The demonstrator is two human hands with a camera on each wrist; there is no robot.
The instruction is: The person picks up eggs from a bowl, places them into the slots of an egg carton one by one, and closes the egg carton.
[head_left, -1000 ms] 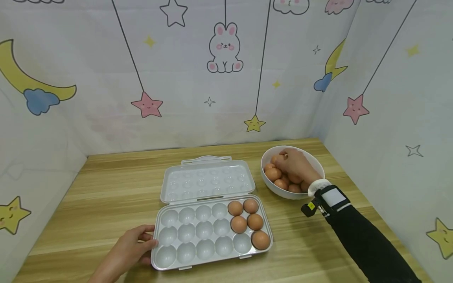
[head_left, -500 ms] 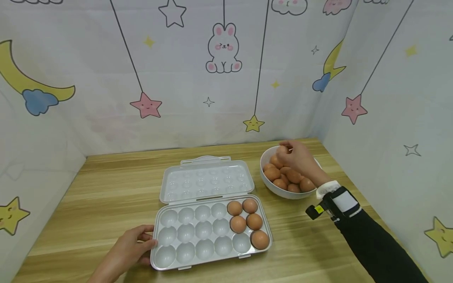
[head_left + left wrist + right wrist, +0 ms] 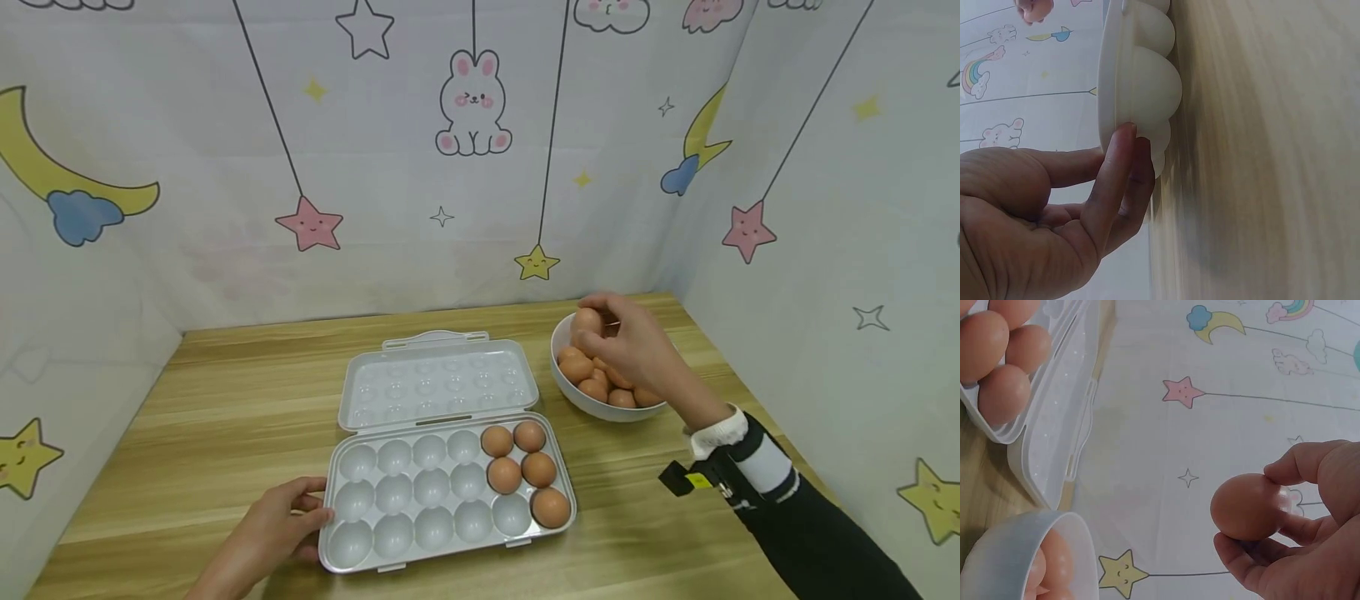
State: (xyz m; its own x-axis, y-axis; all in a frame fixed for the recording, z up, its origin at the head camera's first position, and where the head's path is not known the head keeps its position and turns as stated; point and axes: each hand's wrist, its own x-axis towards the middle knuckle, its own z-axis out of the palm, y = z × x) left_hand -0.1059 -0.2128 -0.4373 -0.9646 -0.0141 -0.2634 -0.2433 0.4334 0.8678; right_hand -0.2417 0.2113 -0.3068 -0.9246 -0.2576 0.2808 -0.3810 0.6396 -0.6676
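A white plastic egg box (image 3: 431, 500) lies with its lid folded back; brown eggs (image 3: 538, 470) fill most of its two rightmost columns. My left hand (image 3: 273, 521) grips the box's left end; in the left wrist view its thumb and fingers pinch the rim beside the rounded cups (image 3: 1147, 84). My right hand (image 3: 633, 342) holds one egg (image 3: 587, 323) above the white bowl (image 3: 600, 410). The right wrist view shows that egg (image 3: 1247, 506) pinched between thumb and fingertips. More brown eggs (image 3: 577, 368) lie in the bowl, partly hidden by the hand.
The box lid (image 3: 438, 383) lies flat behind the cups, its right edge near the bowl. All stands on a wooden table (image 3: 247, 400). A printed white curtain (image 3: 375, 167) hangs behind and along both sides.
My right hand has lifted an egg out of the pile and risen with it above the bowl. The left hand and the egg box have stayed in place.
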